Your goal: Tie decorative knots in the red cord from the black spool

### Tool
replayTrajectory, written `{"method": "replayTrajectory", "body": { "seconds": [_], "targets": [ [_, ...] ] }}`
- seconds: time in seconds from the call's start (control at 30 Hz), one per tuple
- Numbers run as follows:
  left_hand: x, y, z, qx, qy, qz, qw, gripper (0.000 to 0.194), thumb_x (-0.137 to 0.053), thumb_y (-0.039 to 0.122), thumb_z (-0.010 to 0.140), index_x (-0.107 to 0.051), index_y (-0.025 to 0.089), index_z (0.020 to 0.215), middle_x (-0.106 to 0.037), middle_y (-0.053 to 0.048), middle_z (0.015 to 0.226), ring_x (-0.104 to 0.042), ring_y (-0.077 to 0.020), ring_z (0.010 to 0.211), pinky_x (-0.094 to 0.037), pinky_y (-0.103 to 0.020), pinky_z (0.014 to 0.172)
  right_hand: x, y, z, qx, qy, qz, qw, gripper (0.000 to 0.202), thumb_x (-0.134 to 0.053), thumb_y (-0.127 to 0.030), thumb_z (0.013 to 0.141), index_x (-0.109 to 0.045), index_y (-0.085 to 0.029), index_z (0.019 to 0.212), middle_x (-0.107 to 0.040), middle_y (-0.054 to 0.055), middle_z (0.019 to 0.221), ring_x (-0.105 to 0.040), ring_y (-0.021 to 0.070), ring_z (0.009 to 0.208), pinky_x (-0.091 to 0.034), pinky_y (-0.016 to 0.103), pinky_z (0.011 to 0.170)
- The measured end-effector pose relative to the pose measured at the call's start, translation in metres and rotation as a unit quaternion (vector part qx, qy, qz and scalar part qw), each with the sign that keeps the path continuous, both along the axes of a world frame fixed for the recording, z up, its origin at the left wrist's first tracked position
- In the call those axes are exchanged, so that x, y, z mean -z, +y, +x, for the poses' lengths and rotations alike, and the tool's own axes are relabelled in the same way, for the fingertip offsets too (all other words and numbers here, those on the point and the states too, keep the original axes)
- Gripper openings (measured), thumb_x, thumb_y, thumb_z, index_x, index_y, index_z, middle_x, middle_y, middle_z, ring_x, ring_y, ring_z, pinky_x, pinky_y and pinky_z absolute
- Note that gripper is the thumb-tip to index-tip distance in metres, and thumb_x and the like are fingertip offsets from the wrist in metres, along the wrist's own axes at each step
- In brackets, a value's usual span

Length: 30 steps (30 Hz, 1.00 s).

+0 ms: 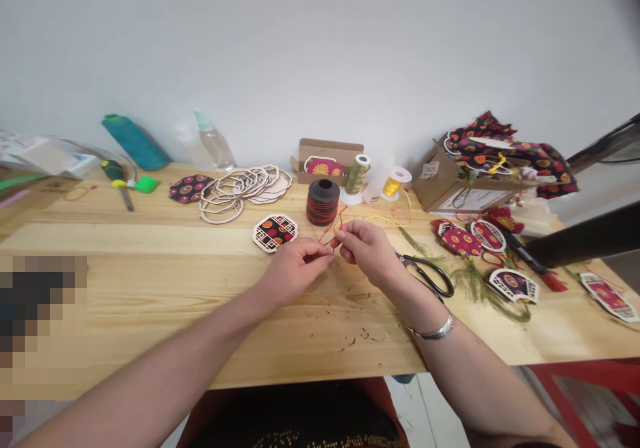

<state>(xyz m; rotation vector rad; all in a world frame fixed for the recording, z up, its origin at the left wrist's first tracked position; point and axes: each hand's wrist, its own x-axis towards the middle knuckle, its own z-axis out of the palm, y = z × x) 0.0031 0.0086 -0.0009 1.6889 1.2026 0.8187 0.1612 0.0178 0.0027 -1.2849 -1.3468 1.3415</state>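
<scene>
Thin red cord [334, 250], 2 pinching hands [369, 251]

1 red-cord spool [323, 209]; just behind it + far R, 2 cardboard boxes [431, 195]; R, 2 thread spools [356, 178] & 1 pr. scissors [426, 261]; L, 2 clear bottles [216, 149] & 1 teal thread cone [136, 143].

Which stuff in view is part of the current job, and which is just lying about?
Job, judging by the hands:
- red cord, pinched between left hand and right hand
- black-red spool, just behind them
- patterned ornament, beside left hand, probably

Lying about, apparently:
- screwdriver
- green block
- teal cone
- bottle
</scene>
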Motion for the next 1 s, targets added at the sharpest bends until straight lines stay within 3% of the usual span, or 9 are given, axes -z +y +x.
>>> {"method": "replayTrajectory", "body": {
  "seconds": [0.2, 0.3, 0.4, 0.47, 0.53, 0.63, 0.73, 0.83, 1.0],
  "targets": [
    [0.003, -0.002, 0.001, 0.034, 0.038, 0.038, 0.998, 0.019, -0.056, 0.029, 0.079, -0.072, 0.018, 0.075, -0.063, -0.002, 0.071, -0.055, -0.0138, 0.065, -0.044, -0.027, 0.063, -0.004, -0.004, -0.004, -0.026, 0.135, -0.062, 0.989, 0.025, -0.064, -0.037, 0.070, -0.051, -0.016, 0.066, -0.047, -0.005, 0.051, -0.034, 0.0045, 0.042, -0.023, 0.021, 0.043],
    [0.002, -0.001, -0.002, -0.044, 0.040, 0.133, 0.989, 0.018, -0.058, 0.029, 0.077, -0.069, 0.017, 0.068, -0.061, -0.008, 0.095, -0.057, -0.0195, 0.087, -0.046, -0.034, 0.079, -0.005, -0.003, -0.003, -0.012, 0.127, -0.041, 0.991, 0.026, -0.065, -0.037, 0.069, -0.049, -0.017, 0.066, -0.048, -0.005, 0.054, -0.035, 0.0044, 0.043, -0.024, 0.020, 0.043],
    [0.000, -0.002, -0.006, -0.139, 0.015, 0.244, 0.960, 0.014, -0.058, 0.025, 0.079, -0.064, 0.016, 0.069, -0.053, -0.010, 0.112, -0.051, -0.0232, 0.106, -0.039, -0.040, 0.095, -0.002, -0.002, -0.002, -0.015, 0.078, -0.015, 0.997, 0.023, -0.062, -0.036, 0.072, -0.048, -0.018, 0.067, -0.048, -0.005, 0.054, -0.036, 0.0051, 0.044, -0.025, 0.021, 0.043],
    [0.000, -0.003, -0.006, -0.151, -0.035, 0.266, 0.951, 0.007, -0.057, 0.022, 0.080, -0.061, 0.017, 0.078, -0.051, -0.010, 0.116, -0.049, -0.0227, 0.112, -0.038, -0.040, 0.099, 0.001, -0.002, -0.001, -0.022, 0.039, 0.002, 0.999, 0.021, -0.059, -0.035, 0.075, -0.049, -0.018, 0.068, -0.047, -0.005, 0.053, -0.036, 0.0059, 0.045, -0.027, 0.021, 0.044],
    [0.000, -0.005, -0.004, -0.117, -0.088, 0.225, 0.963, 0.012, -0.055, 0.020, 0.082, -0.060, 0.018, 0.093, -0.052, -0.010, 0.121, -0.048, -0.0220, 0.117, -0.037, -0.039, 0.101, 0.003, -0.002, -0.002, -0.030, 0.009, 0.020, 0.999, 0.019, -0.057, -0.033, 0.077, -0.049, -0.018, 0.068, -0.048, -0.005, 0.053, -0.038, 0.0065, 0.046, -0.030, 0.022, 0.046],
    [-0.001, -0.007, 0.001, -0.040, -0.137, 0.068, 0.987, 0.030, -0.052, 0.024, 0.084, -0.054, 0.017, 0.113, -0.056, -0.012, 0.122, -0.055, -0.0209, 0.111, -0.043, -0.036, 0.095, 0.002, -0.003, -0.003, -0.035, -0.013, 0.038, 0.999, 0.017, -0.055, -0.031, 0.078, -0.049, -0.018, 0.067, -0.049, -0.005, 0.054, -0.039, 0.0069, 0.047, -0.033, 0.022, 0.048],
    [-0.004, -0.007, 0.004, -0.006, -0.133, -0.065, 0.989, 0.040, -0.053, 0.029, 0.082, -0.052, 0.013, 0.119, -0.067, -0.009, 0.094, -0.064, -0.0186, 0.085, -0.049, -0.033, 0.079, 0.001, -0.004, -0.003, -0.034, -0.023, 0.043, 0.998, 0.016, -0.055, -0.029, 0.077, -0.050, -0.018, 0.067, -0.050, -0.004, 0.055, -0.040, 0.0072, 0.048, -0.033, 0.022, 0.047],
    [-0.005, -0.004, 0.003, -0.022, -0.106, -0.062, 0.992, 0.036, -0.057, 0.032, 0.079, -0.060, 0.013, 0.110, -0.068, -0.006, 0.084, -0.063, -0.0169, 0.074, -0.049, -0.030, 0.072, 0.003, -0.002, -0.002, -0.028, -0.050, 0.060, 0.997, 0.016, -0.055, -0.029, 0.077, -0.051, -0.018, 0.067, -0.050, -0.004, 0.054, -0.040, 0.0076, 0.048, -0.033, 0.022, 0.048],
    [-0.001, 0.000, 0.001, -0.054, -0.075, -0.007, 0.996, 0.024, -0.062, 0.030, 0.076, -0.068, 0.015, 0.093, -0.070, -0.007, 0.094, -0.063, -0.0185, 0.084, -0.047, -0.030, 0.079, 0.006, 0.000, -0.001, -0.023, -0.086, 0.076, 0.993, 0.018, -0.056, -0.030, 0.078, -0.053, -0.017, 0.066, -0.048, -0.005, 0.053, -0.040, 0.0077, 0.049, -0.034, 0.022, 0.051]
  ]
}}
